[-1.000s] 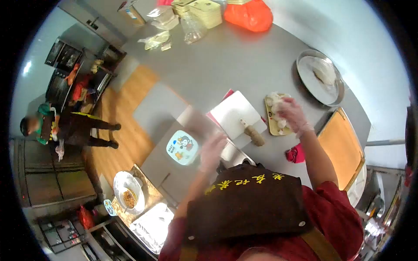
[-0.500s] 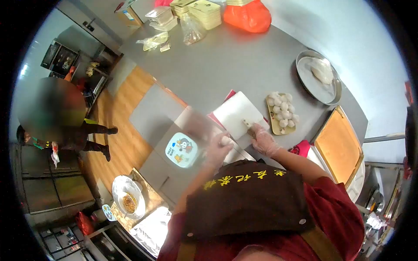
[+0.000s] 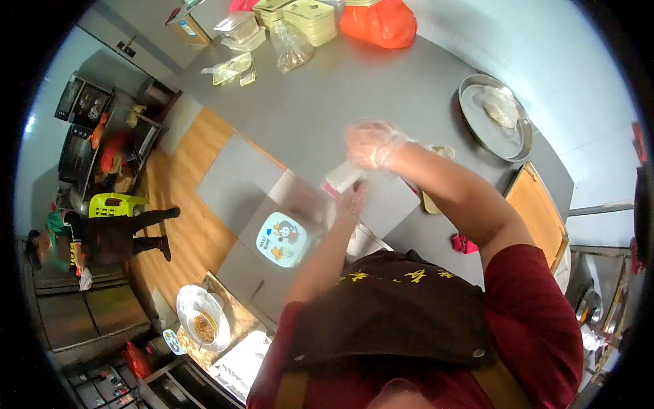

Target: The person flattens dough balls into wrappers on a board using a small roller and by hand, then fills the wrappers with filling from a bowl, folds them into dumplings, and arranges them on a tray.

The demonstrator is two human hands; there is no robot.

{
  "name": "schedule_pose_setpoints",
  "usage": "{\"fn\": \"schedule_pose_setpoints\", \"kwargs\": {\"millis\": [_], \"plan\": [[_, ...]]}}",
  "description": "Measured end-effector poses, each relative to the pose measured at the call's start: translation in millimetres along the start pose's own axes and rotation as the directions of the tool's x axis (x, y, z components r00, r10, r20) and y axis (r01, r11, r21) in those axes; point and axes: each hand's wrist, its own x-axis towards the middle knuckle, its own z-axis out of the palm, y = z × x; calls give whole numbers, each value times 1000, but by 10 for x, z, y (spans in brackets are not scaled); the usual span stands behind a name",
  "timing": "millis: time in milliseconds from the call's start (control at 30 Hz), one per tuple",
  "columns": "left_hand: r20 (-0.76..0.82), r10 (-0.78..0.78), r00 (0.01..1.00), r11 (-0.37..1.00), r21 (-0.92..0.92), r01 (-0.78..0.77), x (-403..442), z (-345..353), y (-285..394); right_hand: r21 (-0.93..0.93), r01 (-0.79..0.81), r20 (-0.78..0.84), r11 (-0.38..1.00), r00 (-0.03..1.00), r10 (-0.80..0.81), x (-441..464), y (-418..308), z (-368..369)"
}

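Observation:
My left hand (image 3: 349, 202), in a clear glove, is at the left side of the white board (image 3: 388, 201), fingers bent together; what they hold is hidden. Above the board's far edge is my right hand (image 3: 373, 144), also gloved. Its fingers are blurred, and I cannot make out whether they hold anything. My right forearm hides most of the yellow tray (image 3: 430, 204) and its white balls. Left of my left hand lies a light blue lid (image 3: 281, 238) with a cartoon print. The brown cylindrical item is out of sight.
A round metal pan (image 3: 480, 129) holding a clear bag stands at the right, above an orange-brown board (image 3: 535, 211). Stacked containers (image 3: 310, 24) and a red bag (image 3: 380, 26) are at the back. A metal bowl (image 3: 203, 320) and a person (image 3: 102, 238) are at the left.
My right hand has left the brown item near the board's lower edge and moved up and left over the far edge. My left hand has risen slightly beside the board. The white balls are now covered.

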Motion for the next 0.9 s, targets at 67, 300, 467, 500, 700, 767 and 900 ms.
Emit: {"fn": "schedule_pose_setpoints", "kwargs": {"millis": [67, 300, 467, 500, 700, 767, 900], "plan": [[-97, 149, 984, 950, 289, -116, -101, -89, 58, 183, -97, -96, 978, 989, 116, -201, -45, 480], [-258, -277, 926, 846, -522, 108, -546, -858, 157, 584, -488, 188, 649, 859, 476, -998, -596, 1487], [-102, 547, 831, 830, -68, -554, 193, -1035, 537, 606, -486, 110, 630, 835, 539, -968, -540, 1881], [-15, 585, 811, 806, -104, -583, 287, -929, 553, 599, -468, 97, 650, 848, 521, -972, -538, 1864], [144, 570, 809, 822, -121, -557, 311, -571, 426, 672, -420, -41, 610, 802, 596, -1013, -625, 1985], [111, 556, 824, 826, -187, -532, 320, -531, 398, 660, -449, -10, 603, 796, 605, -1007, -624, 1918], [59, 545, 836, 838, -28, -545, 315, -580, 487, 615, -440, -97, 655, 781, 617, -1048, -663, 2098]]}}
